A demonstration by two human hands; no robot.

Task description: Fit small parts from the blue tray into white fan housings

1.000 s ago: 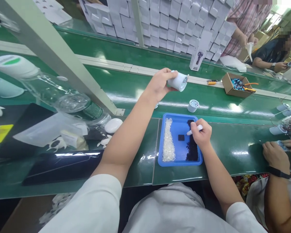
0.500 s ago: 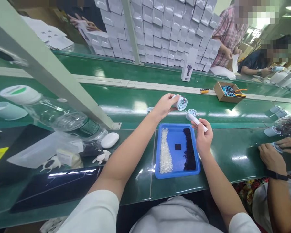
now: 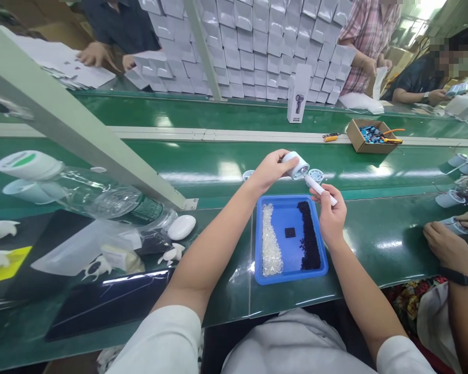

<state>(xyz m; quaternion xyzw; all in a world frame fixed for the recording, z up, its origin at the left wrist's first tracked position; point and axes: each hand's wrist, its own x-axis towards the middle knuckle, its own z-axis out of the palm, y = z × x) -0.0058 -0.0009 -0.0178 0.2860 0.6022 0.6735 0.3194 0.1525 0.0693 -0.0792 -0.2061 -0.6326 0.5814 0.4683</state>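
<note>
My left hand (image 3: 271,170) is closed round a pale blue-white cylindrical housing (image 3: 296,164), held tilted above the far edge of the tray. Its open end faces down and right; inner details are too small to make out. In my right hand (image 3: 333,212) is a slim white pen-shaped tool (image 3: 322,191), its tip at the housing's open end. Whether the tip touches cannot be told. Just behind the tool stands another pale round part (image 3: 316,175) with a spoked top. Below lies a blue tray (image 3: 290,259) with clear bits (image 3: 271,249), black bits (image 3: 310,241) and a black square (image 3: 289,232).
A slanting metal post (image 3: 140,171), a clear bottle (image 3: 113,195) and a white mouse (image 3: 181,227) are on the left. Farther back stand an upright white box (image 3: 299,96) and a cardboard box (image 3: 368,143). A co-worker's hands (image 3: 448,240) work at right.
The housing has turned, its open end swinging down toward the tool. The tool's tip has come up to that end. The view has shifted slightly.
</note>
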